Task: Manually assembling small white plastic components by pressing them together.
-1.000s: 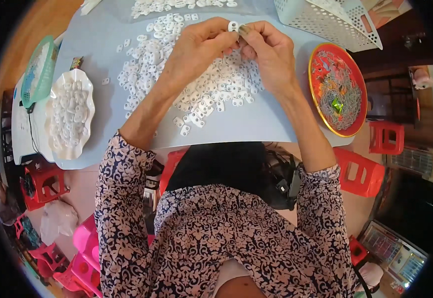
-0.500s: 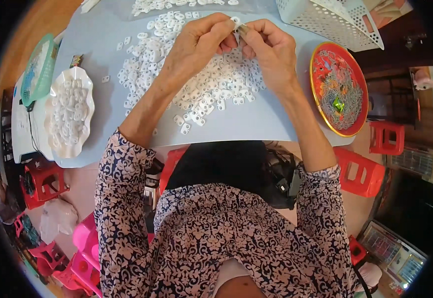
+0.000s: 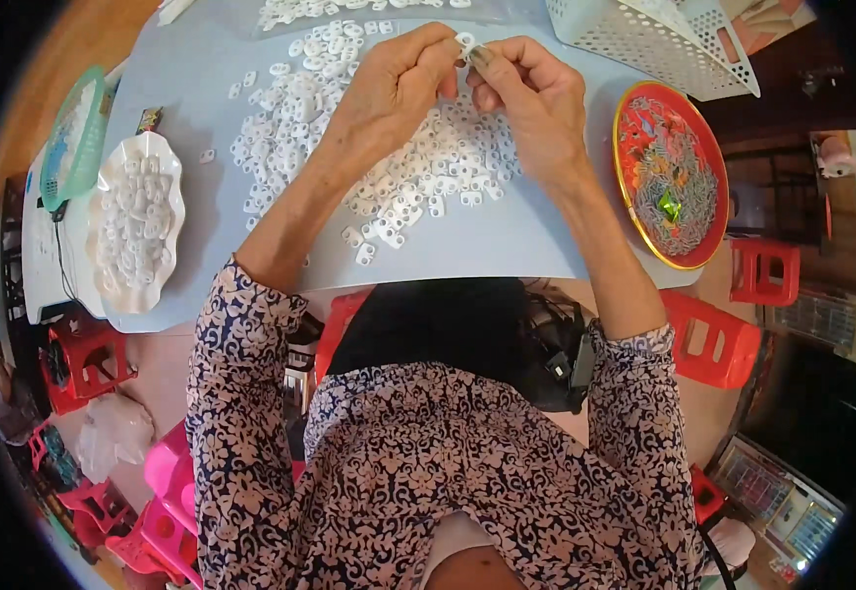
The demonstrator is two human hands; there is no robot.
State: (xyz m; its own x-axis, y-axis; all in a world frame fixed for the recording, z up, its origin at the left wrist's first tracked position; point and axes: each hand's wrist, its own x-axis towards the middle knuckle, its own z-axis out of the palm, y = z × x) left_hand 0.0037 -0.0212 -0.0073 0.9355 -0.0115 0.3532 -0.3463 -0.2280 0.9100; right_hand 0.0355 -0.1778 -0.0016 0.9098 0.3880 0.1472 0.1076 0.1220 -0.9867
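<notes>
My two hands meet above the far part of the table, fingertips almost touching. The fingers of my left hand (image 3: 394,93) are closed on a small white plastic piece (image 3: 466,41) with a hole in it. From the other side my right hand (image 3: 531,98) pinches at the same piece with thumb and forefinger. Whether anything else sits in the right fingertips is too small to tell. Beneath both hands spreads a heap of similar white plastic pieces (image 3: 285,133), many showing two holes; my forearms cover part of it.
At right lies a red tray (image 3: 618,162) with a gold rim, holding thin grey pieces and a shiny green wrapper (image 3: 670,205). A scalloped white dish (image 3: 181,202) of white pieces and a green basket (image 3: 101,103) are at left. A perforated white basket (image 3: 634,64) stands far right.
My fingers have shifted slightly around the white piece, and more of it shows between the fingertips. The forearms and the things on the table stay nearly the same.
</notes>
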